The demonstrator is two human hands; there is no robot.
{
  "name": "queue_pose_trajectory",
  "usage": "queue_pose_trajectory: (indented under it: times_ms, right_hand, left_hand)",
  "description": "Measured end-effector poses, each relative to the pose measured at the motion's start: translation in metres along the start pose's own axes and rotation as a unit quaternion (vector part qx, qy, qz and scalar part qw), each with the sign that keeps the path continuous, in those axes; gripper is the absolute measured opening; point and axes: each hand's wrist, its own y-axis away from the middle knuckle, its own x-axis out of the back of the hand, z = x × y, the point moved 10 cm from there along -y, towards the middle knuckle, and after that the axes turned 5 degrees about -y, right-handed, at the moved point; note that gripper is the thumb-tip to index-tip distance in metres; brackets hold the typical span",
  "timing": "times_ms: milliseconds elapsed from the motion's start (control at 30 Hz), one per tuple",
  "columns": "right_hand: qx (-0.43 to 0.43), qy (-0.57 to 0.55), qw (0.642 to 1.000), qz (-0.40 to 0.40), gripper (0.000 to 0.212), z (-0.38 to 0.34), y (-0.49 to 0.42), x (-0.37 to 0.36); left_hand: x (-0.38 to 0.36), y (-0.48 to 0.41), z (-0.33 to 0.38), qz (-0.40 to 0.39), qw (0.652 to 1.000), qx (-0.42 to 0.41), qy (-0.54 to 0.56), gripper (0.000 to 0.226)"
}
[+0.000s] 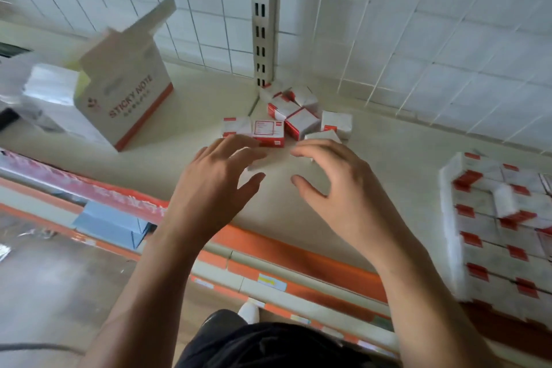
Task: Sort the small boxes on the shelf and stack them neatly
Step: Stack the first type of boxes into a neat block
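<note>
Pale shelf board (pixel 185 116) backed by a white wire grid fills the view, with a slotted upright (pixel 263 24) rising from its rear edge. The loose small boxes (pixel 286 119), white with red bands, lie jumbled right at the foot of the upright, tipped at mixed angles and touching one another. Well to the right of the upright, at the shelf's front edge, stands a neat stacked block (pixel 493 218) of the same boxes. To the left of the upright sits an opened sticky-note carton (pixel 131 92).

The step in hand looks like gathering: the pile is still unsorted. The left hand (pixel 215 179) and right hand (pixel 337 179) hover just in front of the upright, on the near side of the pile. Palms face down, fingers are spread and gently curved, thumbs point inward toward each other, and neither hand has hold of anything. Motion blur hides whether any fingertip touches the nearest box.

Next, I judge, the hands need to close around a few boxes, square them the same way up, then carry them toward the block.
</note>
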Motion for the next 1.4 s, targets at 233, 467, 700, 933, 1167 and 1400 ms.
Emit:
queue_pose_trajectory:
  times_ms: [233,467,700,933,1167,1400]
  right_hand:
    - [-0.036,0.043,0.997,0.057,0.033,0.005,-0.021,-0.010]
    - [-0.103,0.138,0.985,0.014,0.057,0.047,-0.033,-0.016]
    - [-0.122,0.178,0.976,-0.030,0.058,0.056,-0.021,-0.030]
    - [-0.126,0.089,0.988,0.009,0.046,0.062,0.010,0.003]
    - [-0.134,0.103,0.984,0.056,0.049,0.061,0.061,0.081]
    - [-0.166,0.108,0.974,0.107,0.051,0.084,0.129,0.162]
  left_hand:
    - [-0.017,-0.013,-0.035,-0.059,0.997,-0.047,0.022,0.043]
    - [-0.010,-0.016,-0.032,-0.040,0.995,-0.079,0.054,0.032]
    - [-0.009,-0.016,-0.018,-0.057,0.990,-0.089,0.089,0.036]
    - [-0.010,-0.017,0.029,-0.068,0.983,-0.124,0.120,0.036]
    - [-0.014,-0.024,0.116,-0.071,0.971,-0.185,0.135,0.041]
    - [-0.032,-0.025,0.218,-0.090,0.951,-0.237,0.177,0.033]
